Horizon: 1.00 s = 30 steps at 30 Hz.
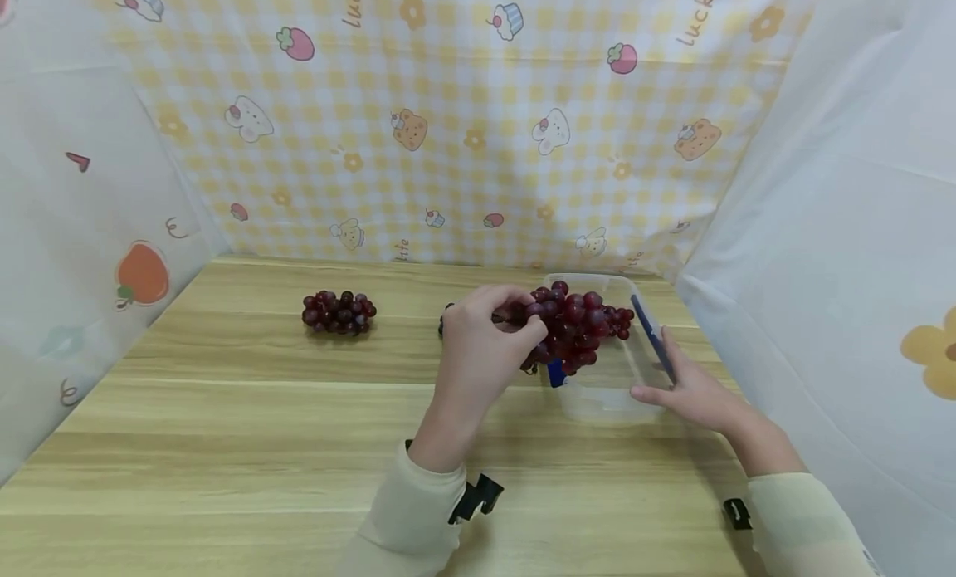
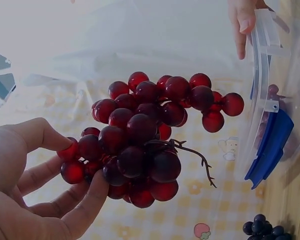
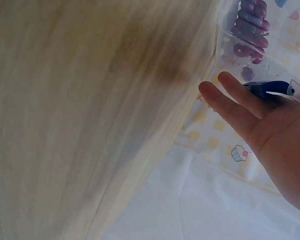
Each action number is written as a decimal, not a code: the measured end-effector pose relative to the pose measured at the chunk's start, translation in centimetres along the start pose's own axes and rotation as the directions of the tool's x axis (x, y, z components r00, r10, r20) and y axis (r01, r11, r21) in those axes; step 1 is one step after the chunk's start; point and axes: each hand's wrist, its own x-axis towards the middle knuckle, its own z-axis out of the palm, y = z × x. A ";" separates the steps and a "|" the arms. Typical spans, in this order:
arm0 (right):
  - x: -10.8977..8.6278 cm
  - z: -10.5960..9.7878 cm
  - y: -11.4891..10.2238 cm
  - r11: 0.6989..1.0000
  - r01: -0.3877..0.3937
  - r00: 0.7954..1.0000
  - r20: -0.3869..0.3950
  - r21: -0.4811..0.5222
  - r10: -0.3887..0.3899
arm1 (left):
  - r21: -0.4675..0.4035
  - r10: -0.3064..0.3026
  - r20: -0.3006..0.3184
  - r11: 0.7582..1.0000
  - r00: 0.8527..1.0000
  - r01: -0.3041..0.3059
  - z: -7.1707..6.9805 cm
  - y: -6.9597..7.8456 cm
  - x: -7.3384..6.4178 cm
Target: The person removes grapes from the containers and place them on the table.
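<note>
My left hand point(image 1: 481, 340) pinches one end of a bunch of dark red grapes point(image 1: 575, 324) between thumb and fingers. The bunch hangs above a clear plastic box point(image 1: 605, 404), and a thin brown stem point(image 2: 192, 150) sticks out of it in the left wrist view. Beside the box's right wall is my right hand point(image 1: 702, 392), its fingers fairly straight near a blue latch point(image 1: 653, 340) and its thumb toward the front corner. Through the wall, other grapes point(image 3: 250, 32) show inside the box in the right wrist view.
Another red grape bunch point(image 1: 338, 313) lies on the wooden table point(image 1: 246, 444) to the left. Dark, nearly black grapes point(image 2: 265, 228) lie beside the box, mostly hidden by my left hand in the head view. A patterned cloth point(image 1: 448, 145) hangs behind, with white sheets at both sides.
</note>
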 end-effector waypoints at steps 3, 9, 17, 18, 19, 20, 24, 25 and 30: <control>-0.1 -0.1 -0.1 1.000 0.000 1.000 -0.002 0.001 0.000 | -0.019 -0.003 -0.007 1.000 1.000 0.003 -0.7 0.0 -0.2; -0.1 -0.1 -0.1 1.000 0.000 1.000 -0.003 0.001 0.000 | -0.012 -0.022 -0.019 1.000 1.000 0.022 -2.1 -0.3 -0.6; -0.2 0.1 0.2 1.000 -0.005 1.000 0.002 0.011 0.005 | -0.003 -0.044 -0.057 0.999 0.997 0.044 -3.5 0.2 -0.8; -0.2 0.1 0.3 1.000 -0.007 1.000 0.004 0.014 0.007 | -0.001 -0.044 -0.061 0.999 0.997 0.044 -3.7 0.3 -0.9; -0.2 0.1 0.3 1.000 -0.009 1.000 0.005 0.015 0.009 | 0.003 -0.042 -0.064 0.999 0.997 0.042 -3.9 0.4 -0.9; -0.2 0.1 0.3 1.000 -0.010 1.000 0.005 0.017 0.010 | 0.004 -0.041 -0.069 0.999 0.997 0.042 -4.1 0.4 -0.9; -0.2 0.1 0.4 1.000 -0.007 1.000 0.003 0.020 0.007 | -0.005 -0.051 -0.089 0.999 0.995 0.051 -5.2 0.3 -1.0; -0.2 0.1 0.4 1.000 -0.005 1.000 0.002 0.021 0.005 | -0.006 -0.049 -0.098 0.999 0.994 0.049 -5.5 0.1 -0.9; -0.1 0.1 0.2 1.000 0.005 1.000 -0.003 0.007 -0.005 | 0.002 -0.052 -0.144 0.999 0.988 0.053 -7.6 -0.7 -0.9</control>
